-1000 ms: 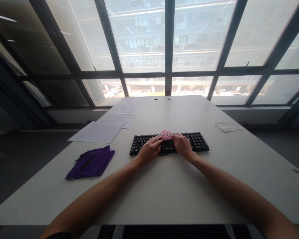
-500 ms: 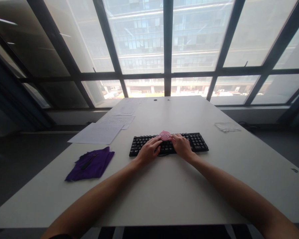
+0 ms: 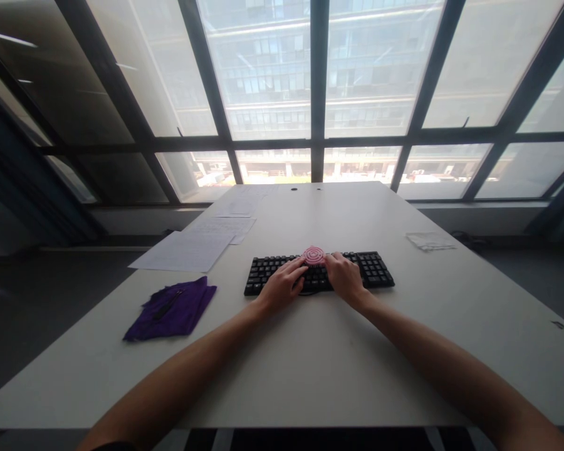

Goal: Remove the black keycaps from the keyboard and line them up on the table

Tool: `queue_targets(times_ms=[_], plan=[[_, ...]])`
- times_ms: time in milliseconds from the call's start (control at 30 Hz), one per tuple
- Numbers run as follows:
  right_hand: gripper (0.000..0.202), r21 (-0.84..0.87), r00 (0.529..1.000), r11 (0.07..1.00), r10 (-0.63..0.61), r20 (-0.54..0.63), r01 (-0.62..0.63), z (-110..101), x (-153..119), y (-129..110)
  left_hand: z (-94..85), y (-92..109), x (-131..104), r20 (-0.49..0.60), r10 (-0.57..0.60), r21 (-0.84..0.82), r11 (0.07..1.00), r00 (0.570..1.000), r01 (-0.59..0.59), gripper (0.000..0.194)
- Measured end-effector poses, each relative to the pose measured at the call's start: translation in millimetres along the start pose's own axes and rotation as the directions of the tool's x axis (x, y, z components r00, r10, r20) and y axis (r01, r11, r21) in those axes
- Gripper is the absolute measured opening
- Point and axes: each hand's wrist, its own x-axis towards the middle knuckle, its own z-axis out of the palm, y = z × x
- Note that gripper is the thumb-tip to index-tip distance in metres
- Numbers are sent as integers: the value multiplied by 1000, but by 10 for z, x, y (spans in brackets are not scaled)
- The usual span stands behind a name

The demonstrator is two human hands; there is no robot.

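Observation:
A round pink object with concentric rings [image 3: 314, 255] is over the middle of a black keyboard [image 3: 376, 269]. My left hand [image 3: 283, 283] holds its left edge with the fingertips, and that palm hovers over the keys. On the other side, the closed fingers of my right hand [image 3: 344, 275] grip the pink object's right edge. Whether the object rests on the keys, I cannot tell. Both hands cover part of the keyboard.
To the left lies a folded purple cloth [image 3: 188, 313] with a small dark item [image 3: 167, 305] on top. Papers [image 3: 183, 250] lie farther back on the left of the white table [image 3: 338, 363]. A crumpled clear wrapper [image 3: 430, 241] is near the right edge.
The view has shifted very slightly. The pink object seems tilted a little differently between my fingers; both hands stay in place over the keyboard.

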Motion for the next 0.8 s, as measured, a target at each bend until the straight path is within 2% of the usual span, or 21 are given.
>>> queue_targets(times_ms=[233, 467, 633, 800], plan=[[36, -13, 1000, 1000, 4, 28, -3, -2, 22, -4, 40, -26, -13, 21, -7, 13, 1000, 1000, 7, 37], [40, -5, 1000, 1000, 10, 28, -9, 13, 7, -2, 42, -20, -9, -2, -6, 8, 1000, 1000, 6, 39], [40, 28, 1000, 1000, -8, -5, 8, 19, -17, -2, 37, -25, -9, 9, -17, -2, 1000, 1000, 17, 47], [38, 14, 999, 1000, -11, 39, 11, -24, -20, -15, 19, -10, 16, 17, -14, -21, 1000, 1000, 14, 53]])
